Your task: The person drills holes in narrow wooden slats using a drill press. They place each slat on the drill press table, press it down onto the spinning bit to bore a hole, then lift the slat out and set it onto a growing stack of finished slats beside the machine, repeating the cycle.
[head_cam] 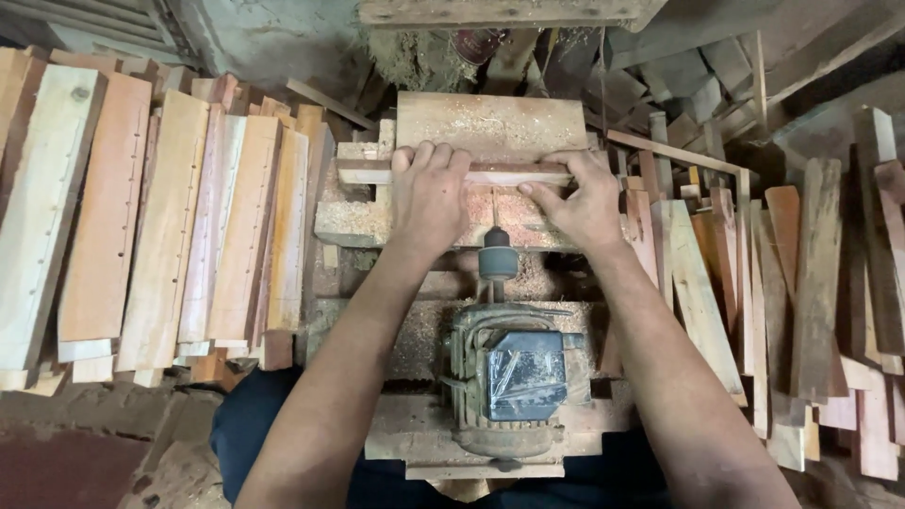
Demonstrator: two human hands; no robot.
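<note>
Head view: I am pressing a wooden strip flat across the far edge of the drill bench with both hands, left hand fingers curled together over it, right hand pinching its end; next I judge it needs steady feeding against the bit of the motor.

A low wooden bench, dusted all over with sawdust, is seen from above. A motor is set on its near end, its chuck pointed along the bench. A thin strip is laid crosswise on the far block. Boards are leaned beside it on the floor.
</note>
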